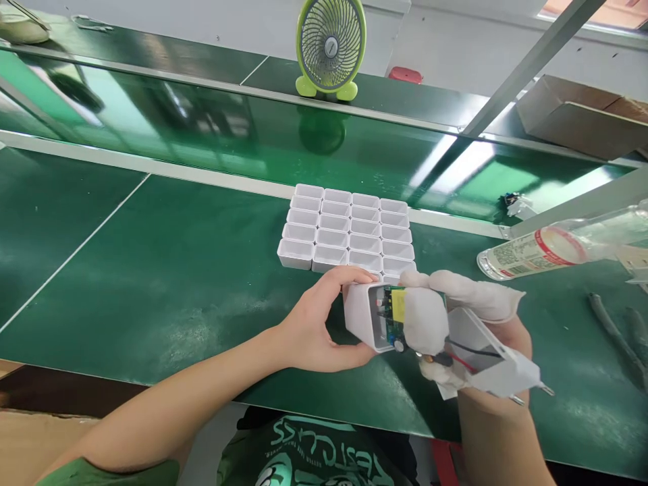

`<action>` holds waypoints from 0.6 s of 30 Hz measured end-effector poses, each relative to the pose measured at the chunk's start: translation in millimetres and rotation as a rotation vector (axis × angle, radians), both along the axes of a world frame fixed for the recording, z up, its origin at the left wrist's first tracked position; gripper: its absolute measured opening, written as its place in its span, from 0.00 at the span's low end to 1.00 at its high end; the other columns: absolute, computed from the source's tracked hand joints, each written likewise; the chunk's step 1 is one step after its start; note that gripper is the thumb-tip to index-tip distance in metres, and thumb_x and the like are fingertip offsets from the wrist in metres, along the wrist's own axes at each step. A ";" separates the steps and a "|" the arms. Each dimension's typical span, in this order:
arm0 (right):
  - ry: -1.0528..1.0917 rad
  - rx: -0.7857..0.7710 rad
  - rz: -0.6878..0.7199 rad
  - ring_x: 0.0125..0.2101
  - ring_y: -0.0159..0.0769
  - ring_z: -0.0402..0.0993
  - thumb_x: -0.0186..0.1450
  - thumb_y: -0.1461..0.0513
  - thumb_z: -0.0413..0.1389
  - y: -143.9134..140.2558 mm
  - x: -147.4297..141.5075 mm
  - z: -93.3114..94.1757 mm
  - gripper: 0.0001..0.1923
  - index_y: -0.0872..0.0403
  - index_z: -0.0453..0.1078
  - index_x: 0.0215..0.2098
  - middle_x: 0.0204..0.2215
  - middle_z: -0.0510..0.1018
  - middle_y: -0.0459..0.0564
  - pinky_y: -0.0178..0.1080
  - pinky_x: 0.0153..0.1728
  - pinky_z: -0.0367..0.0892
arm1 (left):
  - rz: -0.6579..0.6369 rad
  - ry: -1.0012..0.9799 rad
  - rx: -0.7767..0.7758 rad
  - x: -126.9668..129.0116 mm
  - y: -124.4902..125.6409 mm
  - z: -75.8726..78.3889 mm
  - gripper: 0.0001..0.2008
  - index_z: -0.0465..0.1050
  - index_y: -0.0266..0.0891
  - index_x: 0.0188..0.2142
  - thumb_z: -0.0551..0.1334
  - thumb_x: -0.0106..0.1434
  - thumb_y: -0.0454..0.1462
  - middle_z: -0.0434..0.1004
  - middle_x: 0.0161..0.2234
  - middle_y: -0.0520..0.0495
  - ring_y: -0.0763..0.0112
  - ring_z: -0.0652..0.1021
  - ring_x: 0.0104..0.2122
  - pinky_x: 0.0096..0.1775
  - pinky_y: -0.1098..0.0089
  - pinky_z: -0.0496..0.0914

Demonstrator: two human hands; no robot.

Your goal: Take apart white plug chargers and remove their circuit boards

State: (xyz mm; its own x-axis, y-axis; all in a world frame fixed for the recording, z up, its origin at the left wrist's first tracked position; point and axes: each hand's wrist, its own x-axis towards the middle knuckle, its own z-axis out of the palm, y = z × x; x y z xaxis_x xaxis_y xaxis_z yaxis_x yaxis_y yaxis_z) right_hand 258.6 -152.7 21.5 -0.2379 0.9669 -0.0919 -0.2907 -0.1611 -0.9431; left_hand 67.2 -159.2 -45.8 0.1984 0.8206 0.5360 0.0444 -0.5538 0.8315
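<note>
The bare left hand point(316, 327) grips a white plastic case point(362, 317) just above the near edge of the green table point(152, 283), thumb under it and fingers curled over its top. Inside the open case sits a small circuit board point(392, 314). The gloved right hand point(455, 317) presses its fingers together on the board while pinching a white plug cover point(499, 361) with red and black wires point(466, 354). Behind them stand rows of white cases point(347, 229); farther right lies a clear bottle point(536, 250).
</note>
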 end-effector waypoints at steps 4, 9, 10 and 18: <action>0.017 -0.083 0.033 0.24 0.28 0.72 0.62 0.53 0.63 -0.9 -1.2 7.6 0.09 0.42 0.78 0.41 0.48 0.79 0.49 0.26 0.15 0.69 | 0.032 0.026 0.105 -1.5 1.8 -1.3 0.37 0.60 0.38 0.59 0.71 0.51 0.34 0.69 0.52 0.37 0.58 0.73 0.53 0.52 0.61 0.71; -0.014 -0.031 0.069 0.24 0.31 0.75 0.52 0.59 0.71 -0.3 5.9 5.6 0.20 0.42 0.78 0.43 0.51 0.78 0.49 0.30 0.15 0.72 | 0.061 0.059 0.178 -2.2 4.0 1.2 0.35 0.60 0.40 0.60 0.71 0.54 0.36 0.71 0.51 0.39 0.59 0.73 0.52 0.53 0.60 0.71; -0.020 -0.015 0.078 0.24 0.32 0.75 0.50 0.61 0.72 -0.2 7.5 4.2 0.23 0.42 0.78 0.43 0.52 0.78 0.50 0.31 0.15 0.72 | 0.063 0.062 0.186 -2.2 4.3 1.7 0.35 0.61 0.40 0.59 0.71 0.54 0.36 0.71 0.51 0.39 0.59 0.73 0.52 0.53 0.61 0.71; 0.004 -0.010 0.097 0.30 0.35 0.76 0.55 0.60 0.69 -2.7 9.0 1.3 0.21 0.42 0.77 0.46 0.53 0.76 0.51 0.32 0.19 0.75 | 0.068 0.077 0.209 -3.3 5.4 1.5 0.36 0.61 0.40 0.60 0.71 0.54 0.37 0.72 0.51 0.38 0.58 0.74 0.52 0.53 0.60 0.71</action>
